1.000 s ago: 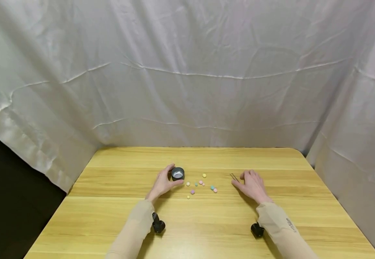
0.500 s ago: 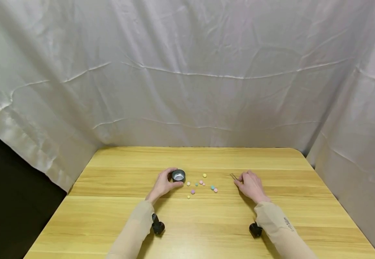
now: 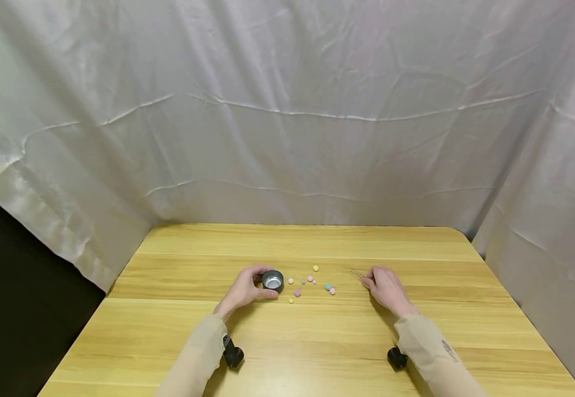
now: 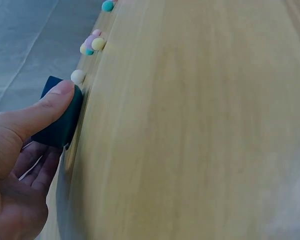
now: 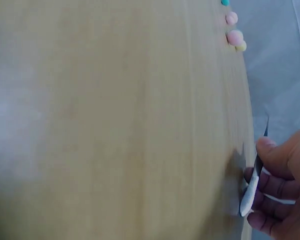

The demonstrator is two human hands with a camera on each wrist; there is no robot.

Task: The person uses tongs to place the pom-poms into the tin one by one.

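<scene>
My left hand (image 3: 247,288) grips a small round dark cup (image 3: 273,281) with a silvery inside, at the left of the table's middle. In the left wrist view the thumb (image 4: 55,105) presses the side of the cup (image 4: 62,122), which stands at the tabletop. My right hand (image 3: 388,289) pinches thin metal tweezers (image 3: 358,273), their points toward the left. The right wrist view shows the tweezers (image 5: 252,185) between thumb and fingers, one pointed end sticking up past the thumb. Several small pastel balls lie between the hands, among them a purple ball (image 3: 297,293) and a blue ball (image 3: 328,287).
The wooden table (image 3: 317,342) has a pale curtain (image 3: 317,165) behind it and at both sides. A yellow ball (image 3: 315,268) lies farthest back among the balls. Black wrist cameras (image 3: 233,357) sit under both sleeves.
My left hand has closed round the cup and drawn it slightly toward me. My right fingers have taken hold of the tweezers, whose tips have swung flatter to the left. The balls stay put.
</scene>
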